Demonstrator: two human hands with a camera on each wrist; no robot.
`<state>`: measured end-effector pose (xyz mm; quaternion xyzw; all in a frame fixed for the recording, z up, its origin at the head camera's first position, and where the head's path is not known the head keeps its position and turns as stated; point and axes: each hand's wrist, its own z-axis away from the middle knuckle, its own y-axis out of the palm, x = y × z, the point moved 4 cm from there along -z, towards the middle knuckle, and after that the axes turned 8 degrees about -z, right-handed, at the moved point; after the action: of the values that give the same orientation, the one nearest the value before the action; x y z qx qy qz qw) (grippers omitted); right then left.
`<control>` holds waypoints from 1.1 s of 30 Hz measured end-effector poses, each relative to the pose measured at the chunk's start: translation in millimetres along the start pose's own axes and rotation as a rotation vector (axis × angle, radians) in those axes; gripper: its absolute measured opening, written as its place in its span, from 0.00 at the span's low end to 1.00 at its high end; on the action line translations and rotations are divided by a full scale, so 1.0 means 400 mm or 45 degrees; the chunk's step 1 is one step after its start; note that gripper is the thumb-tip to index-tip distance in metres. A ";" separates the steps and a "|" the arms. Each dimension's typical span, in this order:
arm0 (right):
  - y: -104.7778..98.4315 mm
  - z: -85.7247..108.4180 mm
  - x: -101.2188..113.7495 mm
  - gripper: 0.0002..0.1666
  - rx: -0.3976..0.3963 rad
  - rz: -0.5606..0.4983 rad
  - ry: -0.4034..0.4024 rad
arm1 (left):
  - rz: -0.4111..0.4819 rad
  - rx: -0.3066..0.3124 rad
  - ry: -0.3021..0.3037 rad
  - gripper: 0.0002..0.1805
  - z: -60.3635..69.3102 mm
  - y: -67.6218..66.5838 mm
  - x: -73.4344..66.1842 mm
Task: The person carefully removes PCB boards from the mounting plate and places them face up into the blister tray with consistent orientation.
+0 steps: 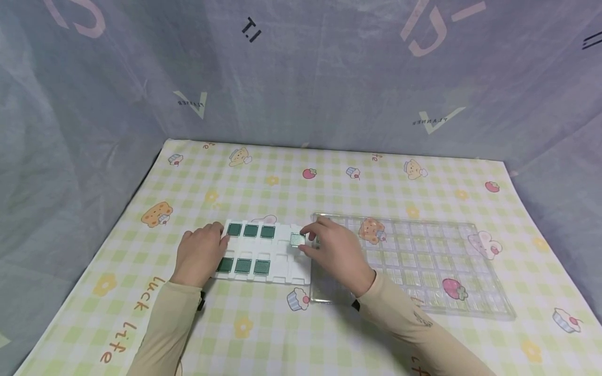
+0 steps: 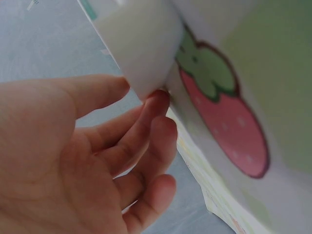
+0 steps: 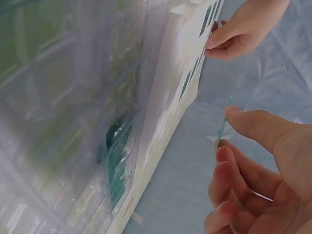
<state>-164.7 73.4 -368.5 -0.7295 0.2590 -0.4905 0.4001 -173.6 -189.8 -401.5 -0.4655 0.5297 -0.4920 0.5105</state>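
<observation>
My left hand (image 1: 199, 254) grips the left edge of a white tray (image 1: 282, 249); in the left wrist view, thumb and fingertips pinch the corner of that tray (image 2: 141, 53). Two rows of green square chips lie in the white tray, such as this chip (image 1: 262, 267). Over the tray's right end, my right hand (image 1: 339, 253) pinches one green square chip (image 1: 297, 239) with a dotted grid on its face. The right wrist view shows this held chip (image 3: 223, 127) edge-on between thumb and fingertip.
A clear plastic compartment tray (image 1: 425, 261) lies just right of the white tray, partly under my right hand. Several green chips (image 3: 118, 170) show in its near compartments in the right wrist view. A checked, printed cloth (image 1: 244, 188) covers the table; grey-blue fabric (image 1: 305, 78) hangs behind.
</observation>
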 end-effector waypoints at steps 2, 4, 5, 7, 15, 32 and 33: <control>-0.003 0.006 -0.002 0.16 -0.005 0.000 0.000 | 0.000 -0.002 0.002 0.17 0.000 0.000 0.000; -0.006 0.013 -0.003 0.16 -0.014 -0.001 -0.002 | 0.001 -0.001 0.001 0.17 0.000 0.001 0.000; -0.007 0.017 -0.004 0.16 -0.019 -0.004 -0.006 | 0.001 -0.002 0.001 0.17 0.000 0.001 0.000; -0.008 0.023 -0.007 0.16 -0.029 -0.007 -0.008 | 0.000 -0.001 0.001 0.17 0.000 0.001 0.000; -0.010 0.045 -0.030 0.16 -0.040 -0.032 0.013 | -0.009 -0.009 0.006 0.17 0.000 -0.001 0.000; -0.006 0.095 -0.071 0.17 -0.011 -0.008 0.039 | -0.005 -0.008 0.006 0.17 0.001 -0.002 -0.001; -0.006 0.098 -0.073 0.17 -0.015 -0.011 0.035 | -0.005 -0.010 0.005 0.17 0.001 -0.003 0.000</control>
<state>-139.7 110.1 -389.1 -0.7262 0.2644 -0.5006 0.3900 -173.2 -189.7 -400.4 -0.4676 0.5317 -0.4919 0.5066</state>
